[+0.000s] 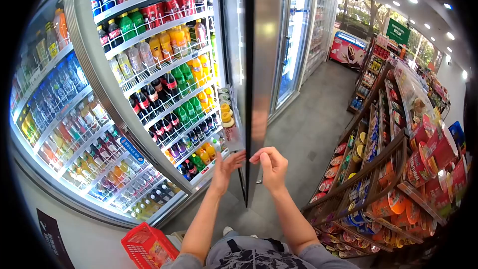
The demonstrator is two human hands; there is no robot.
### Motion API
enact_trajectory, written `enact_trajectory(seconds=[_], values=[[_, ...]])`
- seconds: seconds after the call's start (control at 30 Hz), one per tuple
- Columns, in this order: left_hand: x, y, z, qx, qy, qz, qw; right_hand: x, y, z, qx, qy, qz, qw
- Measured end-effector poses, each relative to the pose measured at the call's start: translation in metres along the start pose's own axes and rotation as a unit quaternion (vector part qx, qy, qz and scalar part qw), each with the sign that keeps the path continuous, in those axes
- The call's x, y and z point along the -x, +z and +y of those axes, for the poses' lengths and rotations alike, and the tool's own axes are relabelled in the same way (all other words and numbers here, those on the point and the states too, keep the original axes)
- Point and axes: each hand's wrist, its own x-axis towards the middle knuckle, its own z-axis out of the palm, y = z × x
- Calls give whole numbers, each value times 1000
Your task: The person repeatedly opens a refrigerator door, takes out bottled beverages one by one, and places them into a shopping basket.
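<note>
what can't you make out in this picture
Head view:
Right hand: palm hidden by its own curl.
Small print on the cooler bottles: too small to read.
Shoes: mostly hidden by the grey shirt.
Red basket: lower end cut off by the bottom edge.

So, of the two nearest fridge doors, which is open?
The middle door, jutting out edge-on between the left hand and the right hand; the left door, by contrast, sits flush and closed.
</note>
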Motion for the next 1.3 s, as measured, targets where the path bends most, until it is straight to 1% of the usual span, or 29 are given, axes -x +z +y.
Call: enact_trajectory(seconds=[0.07, 0.13, 0.17, 0.2, 0.27, 0.3, 0.33, 0.4, 0.43, 0.47, 0.53, 0.57, 0.63, 0.67, 0.73, 0.77, 0.87, 0.97, 1.1, 1.13, 1.2, 1.3], values=[[-17, 2, -24, 19, -22, -31, 999, -9, 5, -10, -7, -6, -15, 1000], [-23, 28, -19, 24, -56, -39, 997, -20, 10, -13, -9, 69, -39, 997], [-27, 40, -16, 18, -84, -48, 995, -27, 13, -7, -30, 51, -41, 997], [-34, 45, -16, 19, -80, -47, 995, -35, 14, -3, -30, 48, -44, 997], [-45, 49, -17, 33, -91, -90, 991, -50, 18, 7, -44, 74, -42, 995], [-51, 46, -16, 39, -96, -113, 988, -57, 19, 16, -34, 70, -38, 996], [-58, 37, -13, 41, -95, -113, 988, -63, 19, 22, -32, 70, -39, 996], [-74, 4, 2, 34, -65, -48, 996, -77, 20, 33, -17, 95, -27, 995], [-81, -14, 9, 29, -50, -16, 998, -83, 23, 49, -39, 114, -18, 993], [-89, -31, 18, 29, -46, -16, 998, -92, 27, 62, -39, 111, -21, 993], [-105, -64, 37, 16, 22, 24, 999, -114, 43, 88, -16, 104, -24, 994], [-111, -78, 47, 19, 34, 35, 999, -123, 54, 104, -20, 102, -27, 994], [-126, -112, 56, 32, 44, 54, 997, -149, 81, 136, -55, 149, -35, 987], [-132, -128, 61, 28, 47, 62, 997, -161, 99, 149, -87, 158, -38, 983], [-142, -164, 76, 40, 61, 80, 994, -189, 133, 172, -94, 171, -79, 978], [-148, -182, 86, 38, 65, 93, 993, -202, 154, 178, -117, 193, -74, 971], [-174, -238, 119, 16, 83, 120, 989, -245, 208, 212, -134, 190, -105, 967], [-198, -287, 147, -4, 102, 130, 986, -280, 249, 231, -156, 194, -92, 964], [-227, -324, 172, 2, 112, 143, 983, -312, 278, 247, -153, 219, -81, 960], [-236, -329, 178, 2, 120, 144, 982, -321, 283, 250, -155, 223, -81, 959], [-256, -338, 187, 5, 137, 144, 980, -337, 289, 258, -149, 200, -76, 965], [-282, -343, 204, 17, 147, 142, 979, -365, 298, 263, -156, 222, -59, 961]])
